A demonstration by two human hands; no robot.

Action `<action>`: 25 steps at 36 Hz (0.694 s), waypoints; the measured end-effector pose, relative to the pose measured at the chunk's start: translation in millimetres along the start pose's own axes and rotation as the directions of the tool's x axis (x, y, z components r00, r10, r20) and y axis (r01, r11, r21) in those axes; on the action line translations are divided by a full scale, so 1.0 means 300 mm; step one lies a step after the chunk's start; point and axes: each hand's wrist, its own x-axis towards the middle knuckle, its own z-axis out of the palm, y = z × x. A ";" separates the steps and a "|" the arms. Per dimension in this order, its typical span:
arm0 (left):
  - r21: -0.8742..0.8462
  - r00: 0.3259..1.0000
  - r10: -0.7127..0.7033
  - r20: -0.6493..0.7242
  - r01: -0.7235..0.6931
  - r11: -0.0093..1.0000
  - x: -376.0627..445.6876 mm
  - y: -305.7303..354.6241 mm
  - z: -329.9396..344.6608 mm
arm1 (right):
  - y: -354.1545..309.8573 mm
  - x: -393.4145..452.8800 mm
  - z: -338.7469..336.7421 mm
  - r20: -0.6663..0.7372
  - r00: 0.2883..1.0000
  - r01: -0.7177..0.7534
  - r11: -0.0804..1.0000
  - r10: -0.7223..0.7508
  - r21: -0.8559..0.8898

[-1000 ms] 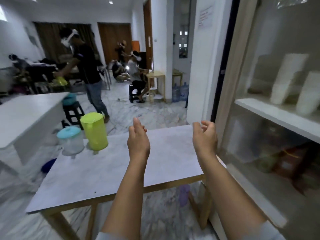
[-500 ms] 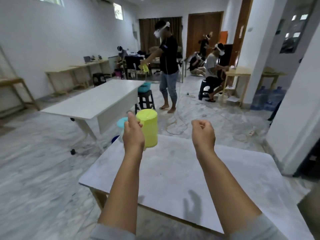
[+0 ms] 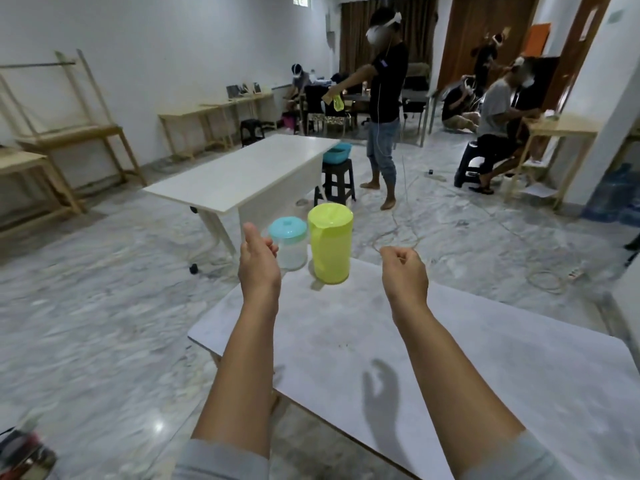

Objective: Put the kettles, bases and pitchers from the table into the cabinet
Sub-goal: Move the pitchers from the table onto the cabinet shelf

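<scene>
Closer now than a moment ago, the left hand (image 3: 259, 260) reaches just beside the clear pitcher (image 3: 289, 242) with the blue lid, fingers open and holding nothing. Beside it at the far end of the table (image 3: 433, 358) stands the yellow-green pitcher (image 3: 330, 242), both upright. Over the table, the right hand (image 3: 403, 271) is curled closed and empty.

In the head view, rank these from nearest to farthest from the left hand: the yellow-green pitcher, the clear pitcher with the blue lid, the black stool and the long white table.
1. Clear pitcher with the blue lid, just beyond the left hand.
2. Yellow-green pitcher, to the right of the clear one.
3. Long white table, across the floor.
4. Black stool, by the white table's far end; too close to call against that table.
</scene>
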 end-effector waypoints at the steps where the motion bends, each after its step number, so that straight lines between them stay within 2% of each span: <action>1: 0.000 1.000 -0.003 -0.001 0.003 1.000 0.011 -0.006 0.006 | 0.004 0.012 0.006 0.003 1.000 -0.001 1.000 0.001 -0.001; 7: -0.014 1.000 -0.023 0.012 0.024 1.000 0.103 -0.037 0.045 | 0.013 0.089 0.062 0.012 1.000 -0.003 1.000 0.003 -0.017; 14: -0.032 0.994 -0.111 0.022 0.112 0.993 0.275 -0.109 0.085 | 0.025 0.193 0.183 0.019 1.000 -0.020 0.999 0.021 -0.033; 25: 0.083 0.963 -0.244 0.113 0.235 0.968 0.749 -0.244 0.203 | 0.080 0.442 0.532 -0.037 0.988 -0.154 0.985 0.152 -0.078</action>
